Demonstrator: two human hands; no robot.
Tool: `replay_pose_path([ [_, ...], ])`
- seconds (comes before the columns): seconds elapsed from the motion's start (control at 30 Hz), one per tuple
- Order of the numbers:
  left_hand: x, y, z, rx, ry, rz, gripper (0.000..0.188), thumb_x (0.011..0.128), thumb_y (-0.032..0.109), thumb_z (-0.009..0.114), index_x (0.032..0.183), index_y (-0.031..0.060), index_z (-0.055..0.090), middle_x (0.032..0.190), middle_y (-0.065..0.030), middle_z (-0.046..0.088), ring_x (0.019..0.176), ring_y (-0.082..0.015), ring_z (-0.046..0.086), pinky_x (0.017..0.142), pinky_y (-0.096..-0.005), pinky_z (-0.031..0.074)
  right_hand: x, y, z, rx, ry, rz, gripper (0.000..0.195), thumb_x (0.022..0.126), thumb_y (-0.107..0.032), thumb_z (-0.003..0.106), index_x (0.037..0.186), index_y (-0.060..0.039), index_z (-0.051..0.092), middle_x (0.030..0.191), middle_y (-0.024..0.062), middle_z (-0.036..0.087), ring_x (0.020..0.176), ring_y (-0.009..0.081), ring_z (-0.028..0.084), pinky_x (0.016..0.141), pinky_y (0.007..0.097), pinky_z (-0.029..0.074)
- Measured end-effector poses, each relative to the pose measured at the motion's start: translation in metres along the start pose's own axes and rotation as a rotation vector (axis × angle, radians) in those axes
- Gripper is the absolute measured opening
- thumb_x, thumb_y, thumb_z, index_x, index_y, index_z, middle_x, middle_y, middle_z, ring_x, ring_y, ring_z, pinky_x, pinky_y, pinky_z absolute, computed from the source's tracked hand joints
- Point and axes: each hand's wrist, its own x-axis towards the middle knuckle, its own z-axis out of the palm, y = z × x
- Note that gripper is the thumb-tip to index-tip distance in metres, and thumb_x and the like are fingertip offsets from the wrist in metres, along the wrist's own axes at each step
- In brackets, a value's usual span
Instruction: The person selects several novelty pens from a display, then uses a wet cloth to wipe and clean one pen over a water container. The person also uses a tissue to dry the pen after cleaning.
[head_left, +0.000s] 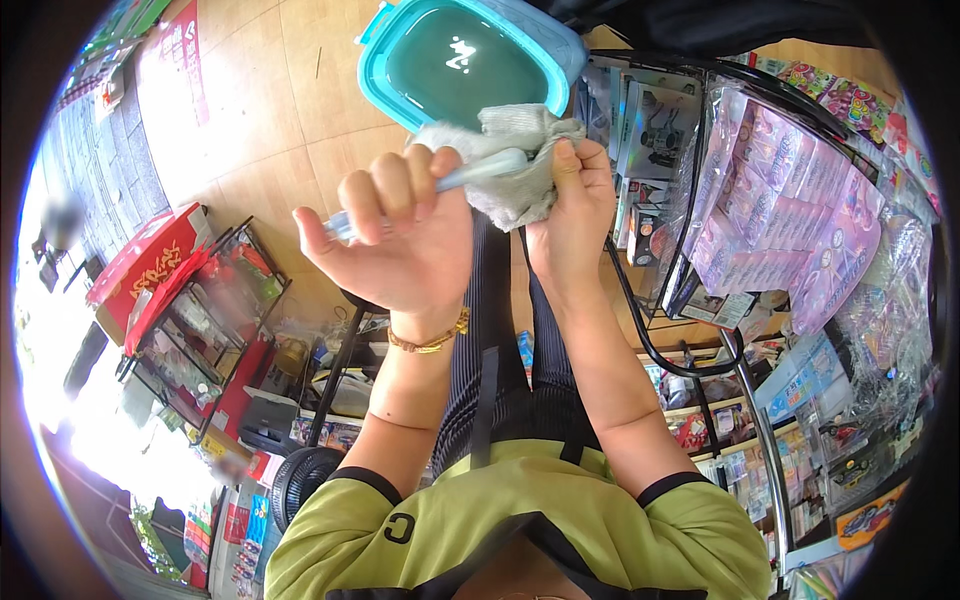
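My left hand (397, 240) is curled around a pale blue brush-like handle (480, 171), whose wider end lies against a bunched grey cloth (514, 191). The brush head, if there is one, cannot be made out. My right hand (574, 202) pinches the cloth's right side between thumb and fingers. Both hands are raised in front of my legs. Just beyond the cloth, a turquoise plastic basin (367, 75) holds cloudy water, with a bright reflection on its surface.
At the right, a black wire rack (705, 150) holds purple packaged boxes (780, 187). A rack with red packets (202, 300) stands at the left, near a black fan (300, 480). The tiled floor (255, 90) shows beyond my left hand. Crowded shelves lie lower right.
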Motion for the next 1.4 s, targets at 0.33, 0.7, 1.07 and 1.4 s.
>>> replay_pose_path([
  [0.33,0.004,0.028,-0.008,-0.195,0.064,0.029,0.045,0.088,0.045,0.045,0.053,0.0171,0.041,0.055,0.0015,0.029,0.062,-0.0145,0.029,0.078,-0.0331,0.030,0.000,-0.022,-0.017,0.168,-0.373,0.300,0.024,0.094,-0.014,0.052,0.115,-0.0030,0.047,0.116,0.0104,0.058,0.107,0.0203,0.056,0.094,0.0370,0.045],
  [0.7,0.002,0.039,-0.008,-0.274,0.073,0.028,0.044,0.087,0.042,0.046,0.051,0.0178,0.043,0.054,0.0024,0.031,0.060,-0.0130,0.029,0.077,-0.0316,0.030,0.000,-0.019,-0.016,0.635,-0.519,0.543,0.050,0.091,-0.014,0.046,0.136,0.0020,0.032,0.135,0.0152,0.045,0.125,0.0284,0.044,0.106,0.0437,0.032],
  [1.07,-0.002,0.036,-0.004,-0.291,0.007,-0.106,0.049,0.088,0.046,0.043,0.050,0.0168,0.041,0.054,0.0016,0.031,0.060,-0.0132,0.029,0.078,-0.0321,0.030,0.000,-0.018,-0.015,0.605,-0.560,0.556,0.068,0.071,-0.024,0.048,0.136,-0.0020,0.041,0.138,0.0139,0.045,0.130,0.0299,0.039,0.111,0.0472,0.021],
  [1.4,-0.010,0.046,0.032,1.071,0.035,0.342,0.019,0.065,-0.001,0.075,0.067,0.0081,0.058,0.061,0.0029,0.047,0.050,-0.0083,0.036,0.051,-0.0229,0.032,0.000,-0.015,-0.015,0.571,-0.485,0.542,0.077,0.067,-0.018,0.046,0.139,0.0038,0.030,0.139,0.0160,0.041,0.131,0.0310,0.035,0.110,0.0462,0.022],
])
